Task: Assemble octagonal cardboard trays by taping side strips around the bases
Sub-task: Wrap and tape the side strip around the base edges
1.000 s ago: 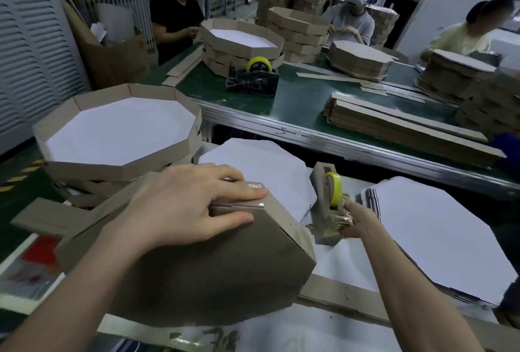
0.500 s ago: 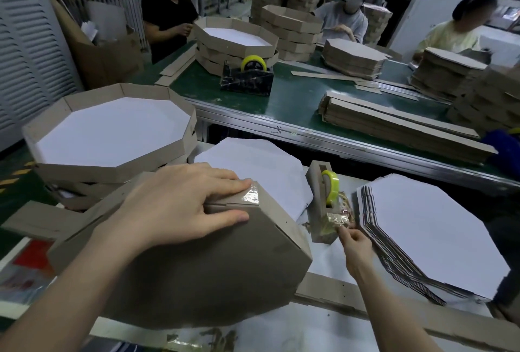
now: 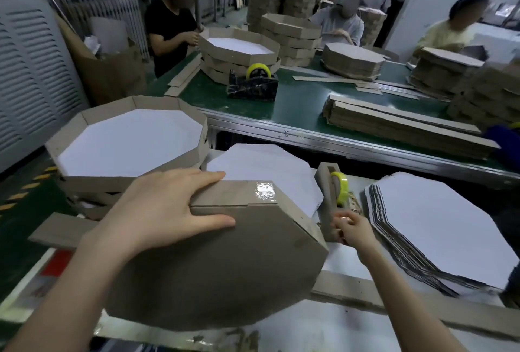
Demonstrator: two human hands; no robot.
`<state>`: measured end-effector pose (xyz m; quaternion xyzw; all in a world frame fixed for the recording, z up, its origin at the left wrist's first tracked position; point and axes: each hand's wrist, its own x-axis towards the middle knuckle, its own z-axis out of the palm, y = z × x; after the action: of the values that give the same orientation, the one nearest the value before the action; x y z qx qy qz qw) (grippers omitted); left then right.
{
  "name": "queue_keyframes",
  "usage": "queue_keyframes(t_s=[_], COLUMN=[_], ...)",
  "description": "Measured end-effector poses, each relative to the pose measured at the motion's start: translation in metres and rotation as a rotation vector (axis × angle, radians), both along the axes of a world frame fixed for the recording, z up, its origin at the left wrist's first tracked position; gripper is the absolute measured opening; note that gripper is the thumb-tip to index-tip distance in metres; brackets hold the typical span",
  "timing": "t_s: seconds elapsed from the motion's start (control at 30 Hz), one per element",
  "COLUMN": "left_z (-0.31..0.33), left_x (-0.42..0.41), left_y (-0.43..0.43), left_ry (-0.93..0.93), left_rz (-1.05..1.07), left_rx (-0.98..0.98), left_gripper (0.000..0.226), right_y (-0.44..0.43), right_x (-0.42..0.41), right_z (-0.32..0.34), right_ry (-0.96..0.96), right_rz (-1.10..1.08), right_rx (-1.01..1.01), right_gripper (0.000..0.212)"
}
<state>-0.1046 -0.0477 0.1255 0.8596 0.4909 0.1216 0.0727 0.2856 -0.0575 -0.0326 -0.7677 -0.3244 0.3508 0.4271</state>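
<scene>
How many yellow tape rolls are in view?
2. One roll sits in the black dispenser on the green table; the other is in the brown dispenser above the right hand. A yellow bit at the far right edge may be a third.

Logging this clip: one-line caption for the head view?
Left hand steadies an upturned tray while right hand pinches tape at the dispenser.

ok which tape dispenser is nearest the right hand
The tan dispenser standing between the upturned tray and the stack of white bases; the right hand pinches tape at its foot. The black dispenser sits away on the green table.
</scene>
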Motion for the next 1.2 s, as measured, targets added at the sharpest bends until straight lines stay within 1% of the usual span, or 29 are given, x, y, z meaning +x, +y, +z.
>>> queue_keyframes(t_s=[0.07,0.1,0.13,0.17,0.2,0.23,0.27,0.3,0.37,0.4,0.43,0.5,0.77,1.0,1.1,1.2], left_z=[-0.003,-0.005,-0.007,-0.009,-0.011,-0.012,-0.013,-0.014,-0.015,-0.015,-0.016,-0.016,-0.017,-0.016,-0.016,-0.015], left_x=[-0.003,-0.003,-0.002,-0.002,0.0,-0.002,-0.004,-0.005,-0.008,-0.009,-0.01,-0.011,-0.013,-0.016,-0.017,-0.018], left_y=[-0.003,-0.006,-0.009,-0.013,-0.016,-0.019,-0.022,-0.025,-0.03,-0.033,-0.036,-0.041,-0.055,-0.064,-0.065,-0.064], left_ry=[-0.054,-0.077,-0.1,-0.119,-0.136,-0.15,-0.168,-0.189,-0.237,-0.258,-0.274,-0.295,-0.329,-0.353,-0.336,-0.281], left_rz=[0.013,0.01,0.002,-0.008,-0.017,-0.029,-0.043,-0.057,-0.081,-0.091,-0.099,-0.114,-0.181,-0.216,-0.236,-0.253], left_rx=[-0.018,-0.024,-0.029,-0.029,-0.022,-0.01,0.004,0.015,0.021,0.017,0.013,0.016,0.105,0.105,0.123,0.143], left_gripper=[0.095,0.092,0.09,0.088,0.086,0.083,0.081,0.078,0.073,0.073,0.072,0.073,0.073,0.071,0.065,0.06], right_y=[0.0,0.0,0.0,-0.002,-0.002,-0.006,-0.01,-0.014,-0.024,-0.029,-0.034,-0.044,-0.085,-0.108,-0.115,-0.122], right_x=[-0.02,-0.031,-0.043,-0.057,-0.068,-0.082,-0.095,-0.107,-0.13,-0.141,-0.151,-0.169,-0.213,-0.217,-0.215,-0.216], right_z=[0.028,0.046,0.064,0.082,0.1,0.116,0.132,0.148,0.174,0.185,0.193,0.206,0.206,0.199,0.197,0.196], right_ry=[-0.048,-0.084,-0.119,-0.136,-0.128,-0.106,-0.07,-0.01,0.186,0.281,0.353,0.419,0.439,0.517,0.533,0.544], right_rz=[0.021,0.056,0.116,0.179,0.219,0.228,0.215,0.197,0.192,0.204,0.222,0.265,0.32,0.27,0.243,0.229], right_rx=[0.051,0.073,0.086,0.086,0.089,0.114,0.162,0.212,0.301,0.331,0.345,0.341,0.22,0.152,0.12,0.11], right_gripper=[0.015,0.021,0.035,0.053,0.07,0.072,0.062,0.048,0.018,0.013,0.014,0.017,0.022,0.016,0.016,0.017])
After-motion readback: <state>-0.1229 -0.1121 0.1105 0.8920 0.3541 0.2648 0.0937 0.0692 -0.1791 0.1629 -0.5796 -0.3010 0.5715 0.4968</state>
